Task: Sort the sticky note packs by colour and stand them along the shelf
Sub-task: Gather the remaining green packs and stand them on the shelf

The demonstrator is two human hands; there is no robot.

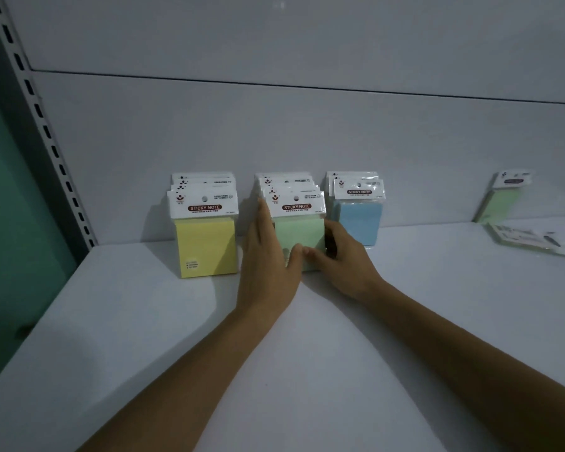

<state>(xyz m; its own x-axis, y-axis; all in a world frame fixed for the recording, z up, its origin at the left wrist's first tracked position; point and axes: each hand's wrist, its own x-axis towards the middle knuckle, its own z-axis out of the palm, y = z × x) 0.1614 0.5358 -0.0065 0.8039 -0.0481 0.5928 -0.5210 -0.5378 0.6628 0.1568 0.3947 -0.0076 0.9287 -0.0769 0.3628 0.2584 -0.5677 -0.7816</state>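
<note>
Far left, the slotted upright (43, 125) runs down to the white shelf (144, 321). Next, the yellow packs (206, 246) stand in a row against the back panel (274, 132). Now the left hand (268, 256), flat and fingers together, presses the left side of the green packs (299, 236); the right hand (343, 262) cups their right side, so the stack sits squeezed between both hands. Just beside it, the blue packs (359, 220) stand upright. Far right, a lone green pack (499, 200) leans on the panel, with another pack (529, 239) lying flat below it
</note>
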